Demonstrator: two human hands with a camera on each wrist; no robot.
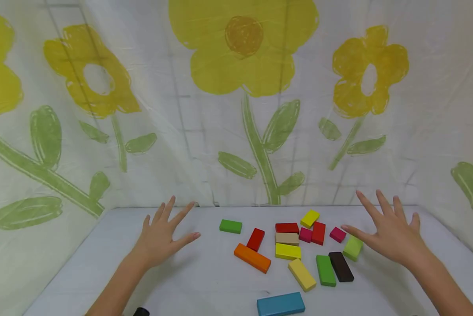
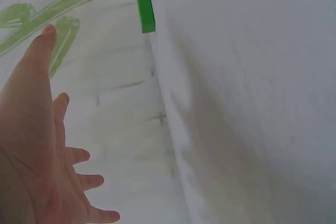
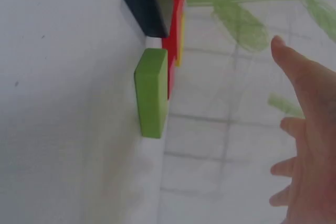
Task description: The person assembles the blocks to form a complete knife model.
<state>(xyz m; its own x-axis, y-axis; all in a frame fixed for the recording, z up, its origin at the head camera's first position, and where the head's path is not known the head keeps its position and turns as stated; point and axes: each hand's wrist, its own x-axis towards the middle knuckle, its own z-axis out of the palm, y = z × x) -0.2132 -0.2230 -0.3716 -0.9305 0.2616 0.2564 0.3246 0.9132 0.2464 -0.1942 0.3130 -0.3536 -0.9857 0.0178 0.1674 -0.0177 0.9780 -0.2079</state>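
Note:
My left hand (image 1: 157,239) is held over the left part of the white table, fingers spread, with nothing in it. The green block (image 1: 231,226) is the one nearest to it, and it also shows in the left wrist view (image 2: 145,6). On the right, my right hand (image 1: 394,235) hovers with its fingers spread, holding nothing. Close to its thumb lie a light green block (image 1: 352,248) and a magenta block (image 1: 338,235). A dark brown block (image 1: 341,267) and another green block (image 1: 325,271) lie side by side in front of them.
Between the hands lie an orange block (image 1: 252,258), red block (image 1: 256,239), beige block (image 1: 287,238), yellow block (image 1: 288,251) and several others. A blue block (image 1: 281,304) is at the near edge. Behind the table (image 1: 205,285) hangs a flower-printed curtain (image 1: 205,153).

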